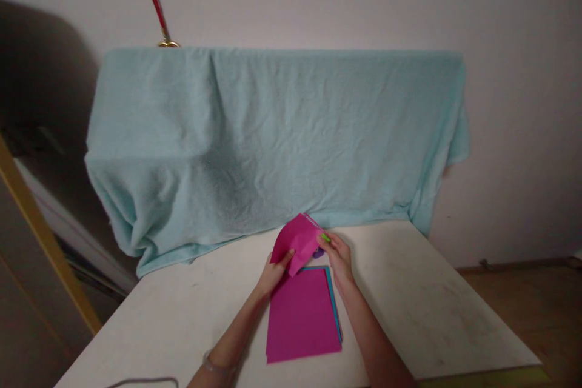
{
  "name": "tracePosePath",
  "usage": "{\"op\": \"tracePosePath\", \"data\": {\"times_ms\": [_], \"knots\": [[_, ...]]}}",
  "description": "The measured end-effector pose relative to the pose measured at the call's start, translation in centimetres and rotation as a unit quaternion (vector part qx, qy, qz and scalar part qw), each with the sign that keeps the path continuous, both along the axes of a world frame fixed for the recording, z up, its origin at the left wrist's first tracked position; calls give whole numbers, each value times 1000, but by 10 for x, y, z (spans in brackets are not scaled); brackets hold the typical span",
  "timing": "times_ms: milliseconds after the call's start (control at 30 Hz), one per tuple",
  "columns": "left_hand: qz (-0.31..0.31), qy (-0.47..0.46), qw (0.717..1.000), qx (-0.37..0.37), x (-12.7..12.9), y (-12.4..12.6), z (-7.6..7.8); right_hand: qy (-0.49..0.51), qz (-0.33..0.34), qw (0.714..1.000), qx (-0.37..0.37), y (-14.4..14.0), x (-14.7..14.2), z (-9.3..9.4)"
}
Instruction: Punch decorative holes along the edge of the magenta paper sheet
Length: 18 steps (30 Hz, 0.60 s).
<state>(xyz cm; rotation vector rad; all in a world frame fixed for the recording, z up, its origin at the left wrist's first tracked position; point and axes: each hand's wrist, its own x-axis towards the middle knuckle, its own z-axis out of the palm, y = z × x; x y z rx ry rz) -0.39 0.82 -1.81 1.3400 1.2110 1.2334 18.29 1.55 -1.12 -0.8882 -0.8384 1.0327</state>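
The pale blue towel draped over something tall is the biggest thing here, and everything else sits in front of its lower hem. Below that hem runs the white table, and on it, just short of the hem's middle, lies a stack of coloured sheets, magenta on top with blue edges peeking out on the side away from the left hand

Closer to the hem than the stack, a single magenta sheet is lifted off the pile and bent over. The left hand pinches its near lower edge; the right hand is closed on its far corner, and also seems to hold something small and green, too small to name. A purple bit shows just under that hand

Risks, as I judge them: the sheet is bowed between two pinches, so pulling unevenly could put a crease in the wrong place or tear the corner. The small green thing shares the right hand's grip and could slip out. Dragging the sheet could also skew the loose stack beneath
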Motion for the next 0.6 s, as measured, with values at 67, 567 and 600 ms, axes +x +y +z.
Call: {"op": "tracePosePath", "data": {"times_ms": [67,567,600], "knots": [[-15,-8,1000,4,1,-1,-2,8,-13,1000,-6,-1,2,-1],[-89,-14,994,-60,3,-5,-3,23,-9,1000,-12,5,2,-4],[-71,-20,996,-52,3,-4,-2,21,-1,1000,-8,5,1,-4]]}}
